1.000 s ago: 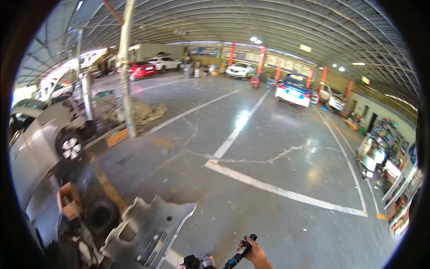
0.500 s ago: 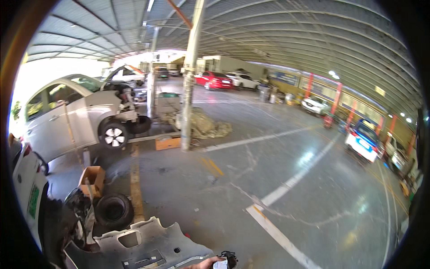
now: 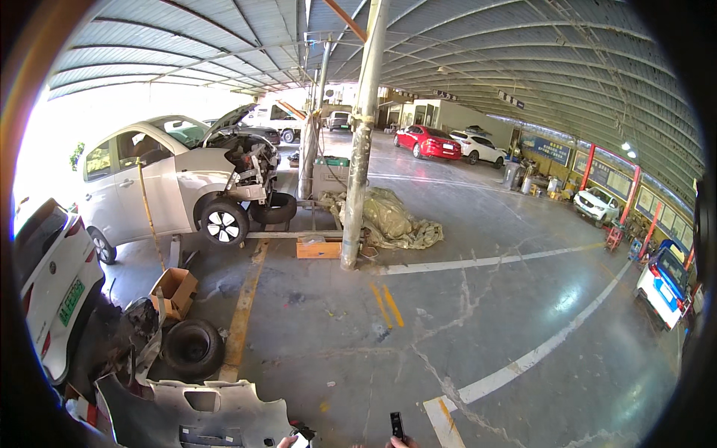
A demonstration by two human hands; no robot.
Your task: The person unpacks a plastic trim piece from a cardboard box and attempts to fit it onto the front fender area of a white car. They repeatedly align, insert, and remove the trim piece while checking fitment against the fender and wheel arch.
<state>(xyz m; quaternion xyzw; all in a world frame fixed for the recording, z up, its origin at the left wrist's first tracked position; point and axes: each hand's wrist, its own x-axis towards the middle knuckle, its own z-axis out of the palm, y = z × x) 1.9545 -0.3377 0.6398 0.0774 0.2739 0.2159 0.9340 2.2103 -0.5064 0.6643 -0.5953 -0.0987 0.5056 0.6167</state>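
At the lower edge, only the fingertips of my left hand (image 3: 286, 443) show, closed on a small white piece (image 3: 300, 441); its kind cannot be made out. Dark material sits just behind it. To the right, my right hand (image 3: 403, 443) grips a slim black handheld device (image 3: 396, 425), held upright with a small light patch on its face. Most of both hands is cut off by the frame. Left of my left hand lies a large grey moulded car trim panel (image 3: 246, 414) with a rectangular opening.
A loose tyre (image 3: 193, 349) and open cardboard box (image 3: 176, 293) lie beyond the panel, beside a white car (image 3: 54, 280). A silver car (image 3: 160, 190) with raised bonnet stands farther off. A post (image 3: 362, 149), an orange box (image 3: 320, 248) and a crumpled tarp (image 3: 392, 216) are ahead.
The view has swung right to left, so the cars and post sit farther right. My right hand with the black device has come into view; my left hand has moved left and lower in the picture.
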